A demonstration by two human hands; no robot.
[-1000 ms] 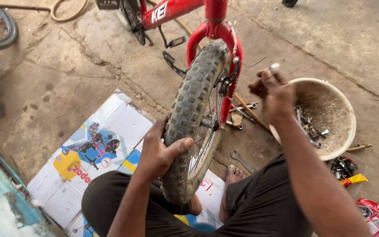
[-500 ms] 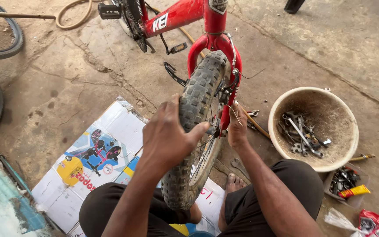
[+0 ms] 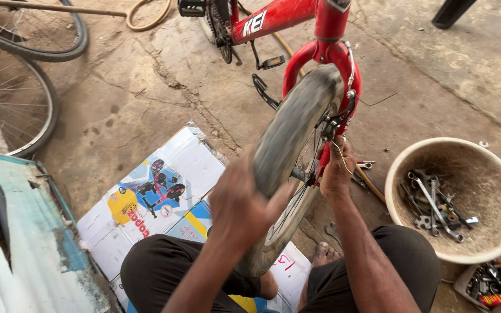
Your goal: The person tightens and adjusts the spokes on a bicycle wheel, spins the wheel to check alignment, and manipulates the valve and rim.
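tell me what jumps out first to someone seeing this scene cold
The red bicycle frame with its front wheel blurred grabs the eye at centre; the left hand lies on the tyre and the right hand is at the fork by the axle. To the right sits a round basin of wrenches. Flattened printed cardboard lies on the cracked concrete to the left, under the seated person.

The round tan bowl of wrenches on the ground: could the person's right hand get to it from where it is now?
Probably yes. The right hand is at the wheel's hub beside the red fork, and the round tan bowl of wrenches sits on the same side with only open concrete between them.
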